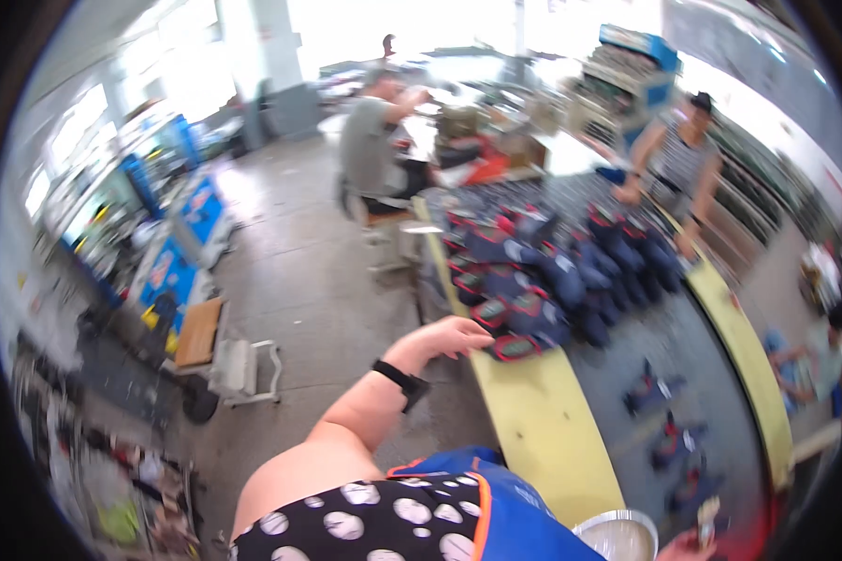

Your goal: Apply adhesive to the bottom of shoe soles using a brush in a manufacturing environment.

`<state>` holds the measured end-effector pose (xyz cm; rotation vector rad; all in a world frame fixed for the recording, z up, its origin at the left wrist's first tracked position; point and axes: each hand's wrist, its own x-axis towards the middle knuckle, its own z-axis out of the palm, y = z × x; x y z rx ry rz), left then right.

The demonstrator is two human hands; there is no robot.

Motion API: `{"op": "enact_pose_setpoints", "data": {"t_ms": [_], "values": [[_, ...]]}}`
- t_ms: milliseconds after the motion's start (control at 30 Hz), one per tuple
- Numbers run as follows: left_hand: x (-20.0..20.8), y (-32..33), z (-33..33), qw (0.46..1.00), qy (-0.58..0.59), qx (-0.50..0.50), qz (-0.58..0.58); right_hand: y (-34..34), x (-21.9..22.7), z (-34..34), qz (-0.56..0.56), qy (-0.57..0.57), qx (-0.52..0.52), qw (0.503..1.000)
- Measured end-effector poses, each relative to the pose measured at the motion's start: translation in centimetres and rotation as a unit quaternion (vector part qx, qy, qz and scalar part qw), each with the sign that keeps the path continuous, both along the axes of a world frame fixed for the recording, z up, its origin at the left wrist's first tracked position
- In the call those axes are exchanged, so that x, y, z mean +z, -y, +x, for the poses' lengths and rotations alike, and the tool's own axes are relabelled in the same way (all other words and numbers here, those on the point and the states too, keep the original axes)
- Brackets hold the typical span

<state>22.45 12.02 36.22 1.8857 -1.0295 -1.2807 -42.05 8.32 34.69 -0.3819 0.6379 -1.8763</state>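
Far left: flat trolley on bare concrete floor. Left hand reaches out, fingers loosely spread, resting on a dark blue shoe with red trim at the near end of the shoe pile, on the worktop's yellow edge. Right hand not in view. Risk: pile is loose, soft and rounded; a tug could roll neighbours off the edge. Right: scattered shoes on grey belt.

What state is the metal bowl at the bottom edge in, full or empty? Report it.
Cannot tell: only part of the metal bowl shows at the picture's edge, its inside pale and blurred.
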Motion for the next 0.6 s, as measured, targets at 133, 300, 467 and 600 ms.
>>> {"op": "enact_pose_setpoints", "data": {"t_ms": [133,300,467,600], "values": [[-1.0,1.6,-2.5,1.000,-0.010,-0.027,0.001,-1.1,-0.8,-0.5,0.028,-0.034,-0.031,0.999],[-1.9,5.3,-4.6,0.996,-0.012,-0.089,0.011,-4.7,0.6,-0.1,0.069,-0.045,-0.053,0.995],[-4.1,10.9,-1.6,0.989,0.093,0.023,-0.108,-6.4,0.3,-1.7,0.181,-0.035,-0.168,0.968],[-4.2,18.2,2.7,0.952,0.250,0.044,-0.169,-7.6,-1.4,-3.4,0.141,-0.065,-0.166,0.974]]}}
